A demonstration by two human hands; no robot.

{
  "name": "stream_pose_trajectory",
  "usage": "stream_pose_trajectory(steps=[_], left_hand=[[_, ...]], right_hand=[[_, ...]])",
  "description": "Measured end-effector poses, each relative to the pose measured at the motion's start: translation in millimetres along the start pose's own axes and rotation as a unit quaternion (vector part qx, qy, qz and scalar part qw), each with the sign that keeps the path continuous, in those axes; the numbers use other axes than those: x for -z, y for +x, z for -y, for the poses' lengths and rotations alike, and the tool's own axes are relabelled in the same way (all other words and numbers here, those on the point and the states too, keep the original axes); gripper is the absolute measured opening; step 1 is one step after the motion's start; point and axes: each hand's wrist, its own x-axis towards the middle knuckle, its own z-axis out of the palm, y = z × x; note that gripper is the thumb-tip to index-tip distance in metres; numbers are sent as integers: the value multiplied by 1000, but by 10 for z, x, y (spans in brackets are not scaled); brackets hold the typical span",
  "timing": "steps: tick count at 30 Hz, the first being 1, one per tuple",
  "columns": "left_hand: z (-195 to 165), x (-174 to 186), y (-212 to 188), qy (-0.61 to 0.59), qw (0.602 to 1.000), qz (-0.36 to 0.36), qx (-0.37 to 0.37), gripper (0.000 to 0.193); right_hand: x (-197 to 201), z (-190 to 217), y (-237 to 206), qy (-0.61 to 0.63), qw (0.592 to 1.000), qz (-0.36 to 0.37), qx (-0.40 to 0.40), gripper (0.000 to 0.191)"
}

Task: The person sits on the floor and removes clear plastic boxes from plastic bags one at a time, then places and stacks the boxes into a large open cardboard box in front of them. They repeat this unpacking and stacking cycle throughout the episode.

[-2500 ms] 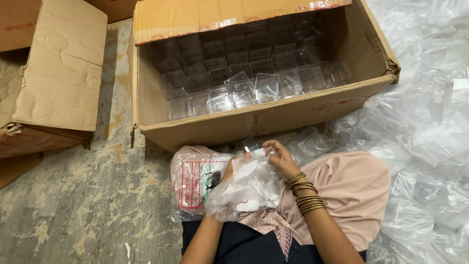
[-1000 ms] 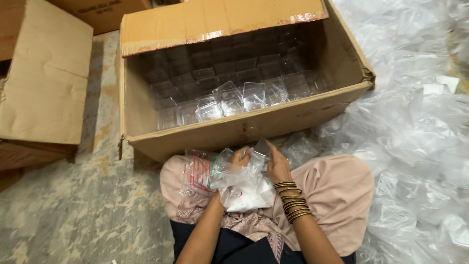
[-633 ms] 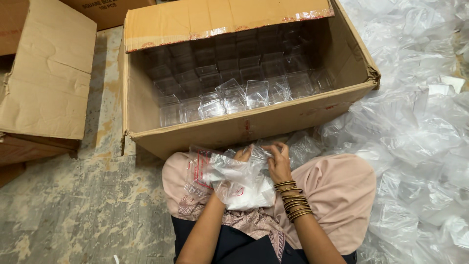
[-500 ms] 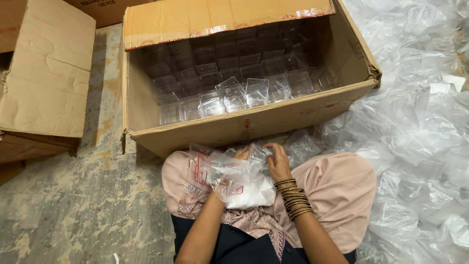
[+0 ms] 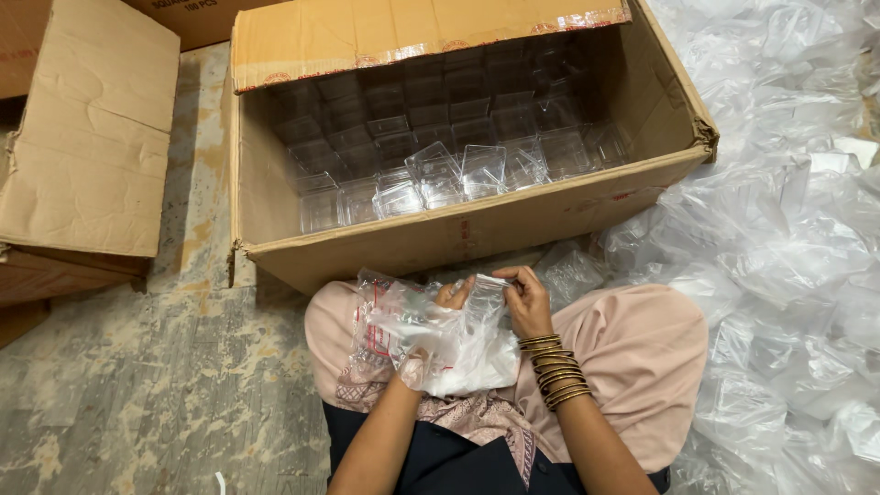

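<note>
I sit on the floor with a crumpled clear plastic bag [image 5: 458,344] on my lap. My left hand [image 5: 440,321] reaches through the bag and pinches its top edge. My right hand [image 5: 524,301], with several bangles at the wrist, grips the same edge from the right. Whatever sits inside the bag is blurred by the plastic. Just ahead stands a large open cardboard box [image 5: 440,243] filled with rows of clear square plastic containers [image 5: 431,170].
A second cardboard box [image 5: 82,156] lies at the left with its flap down. A heap of clear plastic bags [image 5: 788,229] covers the floor on the right. Worn concrete floor [image 5: 147,385] shows at the left front.
The view has shifted slightly. Both hands have moved up along the bag to its top edge, and the bag has been gathered and turned on my lap.
</note>
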Motion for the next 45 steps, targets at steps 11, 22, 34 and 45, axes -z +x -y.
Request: stream_pose_trajectory(steps=[11, 22, 34, 45], left_hand=[[-1, -105, 350, -410, 880, 8, 237, 30], [-13, 33, 148, -393, 888, 33, 236, 30], [87, 104, -45, -404, 881, 5, 247, 30], [116, 205, -320, -401, 874, -33, 273, 30]], right_hand=[[-75, 33, -47, -20, 998, 54, -12, 29], [31, -91, 108, 151, 983, -59, -91, 36], [98, 48, 162, 438, 886, -78, -133, 34], [43, -60, 165, 410, 895, -5, -175, 50]])
